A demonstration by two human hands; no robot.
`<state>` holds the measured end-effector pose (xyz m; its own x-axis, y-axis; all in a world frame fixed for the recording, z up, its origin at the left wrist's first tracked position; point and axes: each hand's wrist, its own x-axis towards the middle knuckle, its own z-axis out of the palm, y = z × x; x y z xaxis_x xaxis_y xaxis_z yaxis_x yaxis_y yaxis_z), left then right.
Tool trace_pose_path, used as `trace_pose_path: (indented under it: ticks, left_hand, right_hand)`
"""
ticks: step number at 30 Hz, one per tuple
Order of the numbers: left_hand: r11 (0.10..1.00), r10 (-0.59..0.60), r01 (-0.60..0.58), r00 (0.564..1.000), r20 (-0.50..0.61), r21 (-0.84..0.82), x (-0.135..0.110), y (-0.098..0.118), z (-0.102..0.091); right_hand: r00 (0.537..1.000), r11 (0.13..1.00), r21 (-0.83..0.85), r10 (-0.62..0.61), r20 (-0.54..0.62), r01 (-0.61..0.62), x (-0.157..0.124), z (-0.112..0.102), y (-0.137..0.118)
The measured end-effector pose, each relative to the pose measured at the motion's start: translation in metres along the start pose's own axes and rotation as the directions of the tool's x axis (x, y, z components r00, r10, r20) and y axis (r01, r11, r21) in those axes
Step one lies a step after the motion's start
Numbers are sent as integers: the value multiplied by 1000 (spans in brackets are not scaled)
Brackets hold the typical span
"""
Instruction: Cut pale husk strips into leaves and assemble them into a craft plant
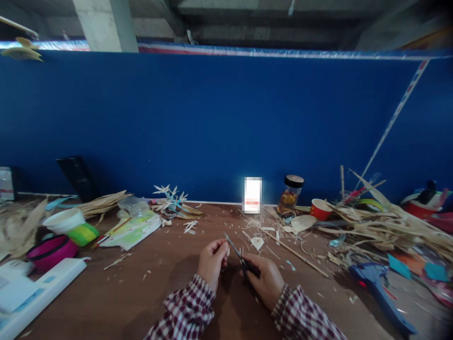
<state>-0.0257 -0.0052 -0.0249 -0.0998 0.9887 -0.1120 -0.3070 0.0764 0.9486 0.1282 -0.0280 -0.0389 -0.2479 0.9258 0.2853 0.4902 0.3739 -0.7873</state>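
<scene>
My right hand (266,279) is wrapped round the dark handles of a pair of scissors (234,247), its slim blades aimed up and to the left. Thumb and fingers of my left hand (211,260) are pinched together beside the blade tips. A small pale sliver (228,252) shows at those fingertips, too small to tell its kind. Beyond the hands, a cream-coloured scrap (257,242) and a thin stick (300,256) lie among shavings on the brown table (170,288).
At right are a blue glue gun (380,293), a heap of dried husk strips (375,222), a red paper cup (320,209) and a lidded jar (290,194). At left are a white power strip (46,293), a magenta bowl (53,252) and white straw-like flowers (172,198). A blue partition (198,123) stands behind.
</scene>
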Motion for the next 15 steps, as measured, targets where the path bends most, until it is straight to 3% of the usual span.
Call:
trace_pose_path:
  ticks: [9,15]
  left_hand:
    - [999,-34,33,999,-25,-36,-1,1,1]
    - [992,-80,82,996,29,-93,-4,5,2]
  right_hand:
    - [991,966,238,121,-60,-103,5,2,3]
    - [994,961,262,101,-32,-89,4,1,0]
